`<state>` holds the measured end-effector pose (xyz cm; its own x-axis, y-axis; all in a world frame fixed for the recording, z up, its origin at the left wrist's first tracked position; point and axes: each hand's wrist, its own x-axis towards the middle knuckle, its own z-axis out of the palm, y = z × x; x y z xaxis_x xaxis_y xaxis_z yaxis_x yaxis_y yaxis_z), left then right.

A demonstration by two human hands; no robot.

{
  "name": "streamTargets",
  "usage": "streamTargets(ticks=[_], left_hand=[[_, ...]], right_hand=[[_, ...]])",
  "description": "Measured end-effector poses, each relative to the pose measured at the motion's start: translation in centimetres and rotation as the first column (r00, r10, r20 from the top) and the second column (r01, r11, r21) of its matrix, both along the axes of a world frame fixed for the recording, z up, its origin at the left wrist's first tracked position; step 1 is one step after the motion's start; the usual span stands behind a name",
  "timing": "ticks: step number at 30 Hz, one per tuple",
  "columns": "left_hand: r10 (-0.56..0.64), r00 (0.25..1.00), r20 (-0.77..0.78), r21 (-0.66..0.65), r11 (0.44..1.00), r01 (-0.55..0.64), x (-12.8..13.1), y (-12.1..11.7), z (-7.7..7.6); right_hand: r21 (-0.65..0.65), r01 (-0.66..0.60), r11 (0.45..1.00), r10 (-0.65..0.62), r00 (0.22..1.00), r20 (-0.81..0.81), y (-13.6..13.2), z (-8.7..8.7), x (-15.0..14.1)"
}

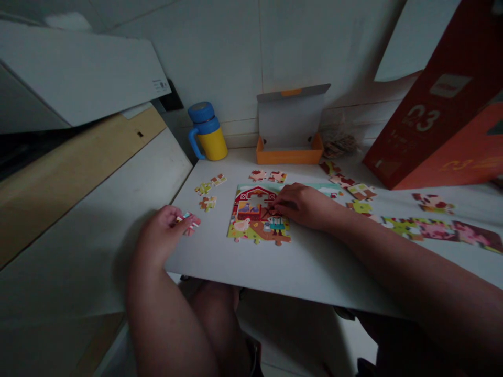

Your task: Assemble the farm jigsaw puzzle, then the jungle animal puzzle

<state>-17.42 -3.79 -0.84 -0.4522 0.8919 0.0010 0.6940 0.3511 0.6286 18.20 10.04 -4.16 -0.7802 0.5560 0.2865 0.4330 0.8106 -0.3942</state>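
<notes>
A partly joined jigsaw puzzle (247, 228) with a red barn, a hen and a figure in a blue dress lies flat on the table. Over its right side, my right hand (301, 205) rests with fingers bent and pinched at the picture; what lies under the fingertips is hidden. At the table's left edge my left hand (165, 226) grips a red and white puzzle piece (192, 223) between thumb and fingers. Between the two hands, a loose brown and green piece (208, 203) lies nearest the left one. Behind the puzzle are two pink animal pieces (258, 175).
An open orange box (290, 156) stands against the wall, beside a blue and yellow mug (212, 139). A large red box (424, 115) rises at the right. Several loose pieces (434, 230) spread beyond my right forearm. A white cabinet (157, 173) borders the table's left.
</notes>
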Motion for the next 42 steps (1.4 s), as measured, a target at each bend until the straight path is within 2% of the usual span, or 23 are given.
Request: streamTargets(ticks=[3, 6, 8, 11, 15, 19, 22, 26, 28, 30, 32, 34, 36, 42], left_hand=[[-0.130, 0.944, 0.303, 0.206, 0.976, 0.068, 2.3, 0.9, -0.1], [-0.272, 0.860, 0.432, 0.277, 0.947, 0.160, 5.2, 2.2, -0.9], [-0.374, 0.777, 0.506, 0.286, 0.923, 0.258, 7.2, 2.9, -1.7], [-0.454, 0.680, 0.576, 0.306, 0.891, 0.335, 9.9, 3.7, -2.7], [-0.494, 0.626, 0.603, 0.370, 0.869, 0.329, 11.6, 4.1, -3.2], [-0.462, 0.671, 0.580, 0.386, 0.881, 0.273, 11.4, 4.2, -3.5], [-0.475, 0.680, 0.559, 0.381, 0.875, 0.297, 11.2, 4.1, -3.7], [-0.491, 0.688, 0.535, 0.375, 0.867, 0.327, 11.2, 4.0, -3.7], [-0.469, 0.779, 0.417, 0.390, 0.866, 0.313, 11.1, 4.0, -3.6], [-0.401, 0.896, 0.188, 0.373, 0.874, 0.312, 10.9, 4.1, -3.5], [-0.334, 0.942, -0.034, 0.314, 0.891, 0.327, 10.7, 4.2, -3.3], [-0.325, 0.936, -0.135, 0.252, 0.902, 0.350, 10.6, 4.3, -3.2], [-0.343, 0.924, -0.166, 0.224, 0.900, 0.374, 10.6, 4.3, -3.2], [-0.396, 0.900, -0.185, 0.253, 0.865, 0.433, 11.2, 4.3, -3.6]], right_hand=[[-0.011, 0.007, 1.000, -0.007, 1.000, 0.004, 0.0, 0.1, -0.1], [-0.020, 0.018, 1.000, -0.018, 1.000, -0.019, -0.2, 0.2, -0.2], [-0.026, 0.041, 0.999, -0.042, 0.998, -0.055, -0.4, 0.2, -0.4], [-0.066, 0.083, 0.994, -0.092, 0.985, -0.144, -1.0, 0.3, -0.7], [-0.193, 0.110, 0.975, -0.157, 0.955, -0.250, -1.7, 0.2, -1.1], [-0.256, 0.099, 0.962, -0.173, 0.942, -0.286, -2.0, 0.2, -1.4], [-0.284, 0.048, 0.957, -0.142, 0.936, -0.321, -2.3, 0.3, -1.7], [-0.377, -0.012, 0.926, -0.142, 0.914, -0.379, -2.4, 0.1, -2.0], [-0.396, 0.027, 0.918, -0.187, 0.910, -0.371, -2.2, -0.1, -2.1], [-0.369, 0.110, 0.923, -0.238, 0.916, -0.322, -2.0, -0.2, -2.2], [-0.316, 0.184, 0.931, -0.269, 0.930, -0.251, -1.8, -0.3, -2.3], [-0.274, 0.215, 0.937, -0.273, 0.943, -0.193, -1.6, -0.3, -2.4], [-0.238, 0.229, 0.944, -0.271, 0.949, -0.162, -1.6, -0.2, -2.6], [-0.195, 0.221, 0.956, -0.251, 0.957, -0.146, -1.3, -0.5, -3.0]])
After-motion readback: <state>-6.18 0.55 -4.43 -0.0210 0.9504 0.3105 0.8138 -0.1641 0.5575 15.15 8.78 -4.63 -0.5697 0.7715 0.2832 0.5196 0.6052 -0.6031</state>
